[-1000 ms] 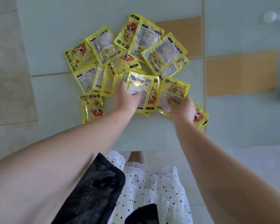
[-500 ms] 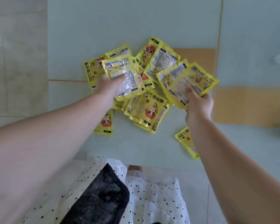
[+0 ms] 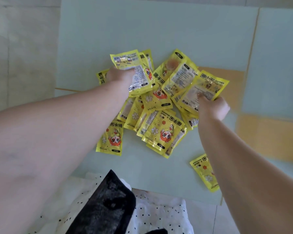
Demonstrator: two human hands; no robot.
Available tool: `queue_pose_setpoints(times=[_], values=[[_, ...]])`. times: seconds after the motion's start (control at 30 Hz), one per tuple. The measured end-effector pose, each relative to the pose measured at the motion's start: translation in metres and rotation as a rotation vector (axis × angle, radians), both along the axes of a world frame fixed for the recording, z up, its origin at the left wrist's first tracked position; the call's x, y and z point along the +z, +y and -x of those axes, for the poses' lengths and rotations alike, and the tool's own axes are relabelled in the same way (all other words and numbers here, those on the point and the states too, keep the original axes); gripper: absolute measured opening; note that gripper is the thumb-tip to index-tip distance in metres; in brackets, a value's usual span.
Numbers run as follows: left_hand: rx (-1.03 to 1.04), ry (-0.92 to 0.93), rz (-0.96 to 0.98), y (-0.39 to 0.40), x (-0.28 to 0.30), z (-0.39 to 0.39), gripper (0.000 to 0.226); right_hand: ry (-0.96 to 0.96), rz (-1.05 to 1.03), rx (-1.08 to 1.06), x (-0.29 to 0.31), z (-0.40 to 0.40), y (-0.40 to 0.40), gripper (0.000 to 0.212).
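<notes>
Several yellow hand-warmer packets [image 3: 161, 130] lie in a loose heap on a pale green table [image 3: 159, 31]. My left hand [image 3: 120, 76] grips a packet [image 3: 132, 65] lifted above the heap's left side, printed back facing me. My right hand [image 3: 213, 107] pinches another packet [image 3: 206, 88] by its lower edge over the heap's right side. One packet [image 3: 111, 137] lies flat beside my left forearm. A single packet [image 3: 204, 174] lies apart near the table's front edge, partly under my right forearm.
The table's front edge [image 3: 159, 190] runs just above my lap, which is covered by white dotted cloth [image 3: 159, 215] and a black piece [image 3: 105, 205]. Orange floor tiles [image 3: 267, 132] show to the right and grey tiles [image 3: 24, 48] to the left.
Both hands took a packet from the heap and lifted it. The packets lie bunched closer together than a second ago, and the view has shifted so the heap sits lower in frame.
</notes>
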State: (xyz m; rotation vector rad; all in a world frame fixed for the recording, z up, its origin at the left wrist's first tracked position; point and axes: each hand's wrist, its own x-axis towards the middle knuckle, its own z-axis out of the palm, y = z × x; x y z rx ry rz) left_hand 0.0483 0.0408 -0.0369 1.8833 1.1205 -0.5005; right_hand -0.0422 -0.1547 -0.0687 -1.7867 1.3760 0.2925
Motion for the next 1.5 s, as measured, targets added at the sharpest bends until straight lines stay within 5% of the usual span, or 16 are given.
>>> queue_pose_setpoints(times=[0.47, 0.63, 0.87, 1.13, 1.3, 1.5], values=[[-0.115, 0.016, 0.086, 0.0, 0.004, -0.026, 0.055, -0.049, -0.007, 0.042, 0.005, -0.012, 0.003, 0.016], [-0.23, 0.014, 0.081, -0.002, -0.001, -0.037, 0.039, -0.042, 0.02, 0.056, -0.001, -0.012, 0.001, 0.03], [-0.364, 0.013, 0.092, -0.007, -0.005, -0.046, 0.068, -0.045, 0.047, 0.066, -0.005, -0.012, 0.002, 0.034], [-0.368, -0.051, 0.087, -0.001, -0.004, -0.039, 0.065, -0.123, -0.082, -0.028, 0.003, -0.007, 0.001, 0.019], [-0.268, -0.156, 0.138, 0.021, 0.015, -0.031, 0.032, -0.203, -0.192, -0.17, 0.02, 0.004, 0.009, 0.013], [-0.21, -0.229, 0.177, 0.054, 0.049, -0.008, 0.023, -0.303, -0.315, -0.235, 0.055, 0.022, 0.016, 0.012]])
